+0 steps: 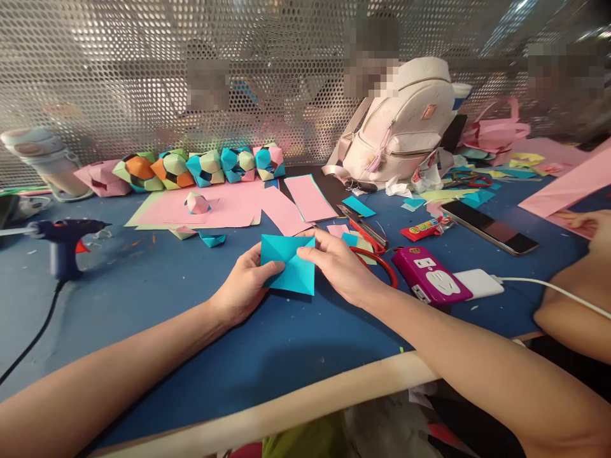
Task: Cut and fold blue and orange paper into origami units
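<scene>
Fingers [274,270] of the left hand [243,280] grip the left edge of 1 blue paper square [293,277], thumb lying flat across its face; the fingers of the right hand [341,264] pinch its upper right part, thumb on top. The square is held up just above the blue surface [191,356], near its front edge, with crease lines running across it.

Just beyond the right hand lie red-handled scissors [370,236] among paper scraps. Further right are a magenta power adapter [432,275] with a white block [478,284] plugged in at its side, a red wrapper [424,229] and a dark phone [491,226]. Past these, another person's arm [580,280] reaches in beside a large pink sheet [575,175].

Beyond the left hand sit 2 small folded pieces, 1 pale [184,233] and 1 blue [212,239]; behind them, a small pink folded ball [197,203] rests on pink sheets [231,205]. At the back, 6 multicoloured folded blocks [205,168] stand in a row, between a bottle [48,162] and a pale backpack [398,130]. A blue glue gun [65,248] is at far left, well apart from the hands.
</scene>
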Demonstrator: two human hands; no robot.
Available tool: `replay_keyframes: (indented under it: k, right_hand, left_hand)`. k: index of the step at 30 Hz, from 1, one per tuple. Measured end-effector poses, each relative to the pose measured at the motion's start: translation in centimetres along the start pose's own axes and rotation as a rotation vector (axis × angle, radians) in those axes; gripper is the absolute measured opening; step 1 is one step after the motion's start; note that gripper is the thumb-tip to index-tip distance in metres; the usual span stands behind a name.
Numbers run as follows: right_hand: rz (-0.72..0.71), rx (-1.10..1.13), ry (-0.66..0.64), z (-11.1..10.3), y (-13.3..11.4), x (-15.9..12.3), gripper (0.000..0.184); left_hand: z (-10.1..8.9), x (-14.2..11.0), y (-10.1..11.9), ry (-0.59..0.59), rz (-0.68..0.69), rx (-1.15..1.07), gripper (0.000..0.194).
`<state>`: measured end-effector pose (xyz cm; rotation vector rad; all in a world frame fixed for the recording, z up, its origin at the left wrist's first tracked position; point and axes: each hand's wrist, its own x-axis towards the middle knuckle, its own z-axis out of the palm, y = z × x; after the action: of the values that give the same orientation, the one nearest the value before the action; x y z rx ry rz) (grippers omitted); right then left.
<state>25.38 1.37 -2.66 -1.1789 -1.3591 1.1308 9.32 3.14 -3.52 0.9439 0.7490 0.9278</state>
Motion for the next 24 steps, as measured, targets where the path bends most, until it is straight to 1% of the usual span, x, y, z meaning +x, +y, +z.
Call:
replay_keyframes:
  k: [4, 10, 15, 18, 20, 24]
  right_hand:
    - [0.039, 0.098, -0.023, 0.05, -0.09, 0.00, 0.022]
    - [0.061, 0.079, -0.003, -0.07, 0.29, 0.13, 0.028]
    - [0.068, 0.077, 0.007, -0.14, 0.12, 0.11, 0.029]
    - [0.057, 0.092, 0.003, -0.12, 0.10, 0.08, 0.030]
    - [0.056, 0.096, -0.001, -0.09, 0.21, 0.09, 0.028]
    - [0.057, 0.085, -0.013, -0.04, 0.52, 0.13, 0.019]
  left_hand:
    - [0.10, 0.02, 0.05, 0.020, 0.009, 0.004, 0.027]
    - [-0.05, 0.12, 0.06, 0.028, 0.019, 0.012, 0.022]
    - [-0.22, 0.10, -0.06, 0.018, 0.063, 0.024, 0.025]
    - [-0.14, 0.05, -0.03, 0.022, 0.063, 0.052, 0.025]
    - [-0.07, 0.03, 0.03, 0.029, 0.062, 0.074, 0.024]
    - [0.05, 0.04, -0.02, 0.034, 0.071, 0.099, 0.021]
